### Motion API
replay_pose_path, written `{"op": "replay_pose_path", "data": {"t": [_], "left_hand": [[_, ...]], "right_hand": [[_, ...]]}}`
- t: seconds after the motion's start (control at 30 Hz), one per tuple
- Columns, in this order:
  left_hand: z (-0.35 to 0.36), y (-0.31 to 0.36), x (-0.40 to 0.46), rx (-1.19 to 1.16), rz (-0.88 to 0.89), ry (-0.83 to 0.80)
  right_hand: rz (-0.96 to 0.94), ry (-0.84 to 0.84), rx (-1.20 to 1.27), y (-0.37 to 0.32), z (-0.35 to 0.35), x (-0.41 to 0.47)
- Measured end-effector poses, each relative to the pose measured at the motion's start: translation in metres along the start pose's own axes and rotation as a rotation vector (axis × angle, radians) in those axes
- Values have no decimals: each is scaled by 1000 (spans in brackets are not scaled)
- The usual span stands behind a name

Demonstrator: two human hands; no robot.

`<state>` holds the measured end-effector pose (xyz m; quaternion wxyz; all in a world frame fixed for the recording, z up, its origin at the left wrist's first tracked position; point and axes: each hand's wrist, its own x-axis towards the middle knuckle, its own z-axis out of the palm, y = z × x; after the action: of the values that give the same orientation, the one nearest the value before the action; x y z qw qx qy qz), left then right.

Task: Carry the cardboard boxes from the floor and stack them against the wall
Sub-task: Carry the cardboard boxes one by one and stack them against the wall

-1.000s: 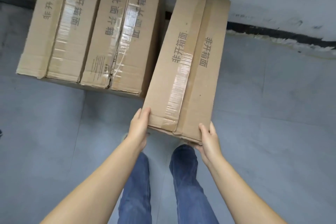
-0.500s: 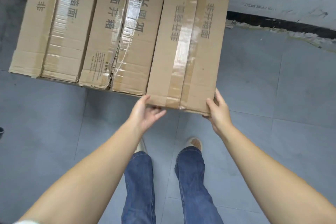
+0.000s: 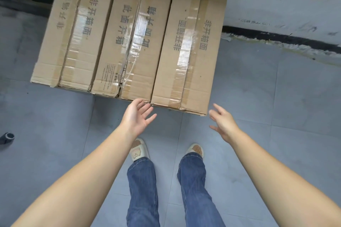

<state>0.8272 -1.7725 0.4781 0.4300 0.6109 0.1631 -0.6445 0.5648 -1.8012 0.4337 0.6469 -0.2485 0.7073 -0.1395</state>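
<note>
- Head view shows my left hand (image 3: pixel 137 118) and right hand (image 3: pixel 224 124) both spread wide, each grip holding nothing;
- the right-hand cardboard box (image 3: pixel 190 46) lies just ahead of both hands, long axis running away from me toward the wall (image 3: pixel 287 5); it sits flush beside the middle box (image 3: pixel 136 42) and left box (image 3: pixel 72 38);
- left fingertips are nearest its near corner;
- boxes taped shut, contents hidden; I judge this one placed.

A: Can you see all of the three boxes (image 3: pixel 129 33)?
B: No. Their far ends go past the top edge.
A: What is that dark thing (image 3: pixel 7 137) at the left edge?
B: It is cut off. I cannot tell.
</note>
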Motion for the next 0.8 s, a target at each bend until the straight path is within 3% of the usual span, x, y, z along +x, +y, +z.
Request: {"op": "replay_pose_path", "data": {"t": [0.1,0.23,0.33,0.5,0.6,0.7,0.8], "left_hand": [[5,19,-66,219,137,-46],[2,37,-174,662,471,-104],[-13,43,-246,880,687,-186],[-47,31,-318,915,951,-113],[-59,17,-331,862,1005,-89],[-59,12,-333,873,997,-175],[-50,23,-340,973,1002,-361]], "right_hand": [[-150,-30,-146,-22,-18,-63],[-419,-63,-332,-54,-44,-164],[-560,-52,-329,-63,-65,-233],[-671,70,-230,-43,-85,-313],[-691,152,-124,-26,-81,-340],[-700,223,-33,-13,-69,-364],[-714,335,67,3,-52,-390]]}}
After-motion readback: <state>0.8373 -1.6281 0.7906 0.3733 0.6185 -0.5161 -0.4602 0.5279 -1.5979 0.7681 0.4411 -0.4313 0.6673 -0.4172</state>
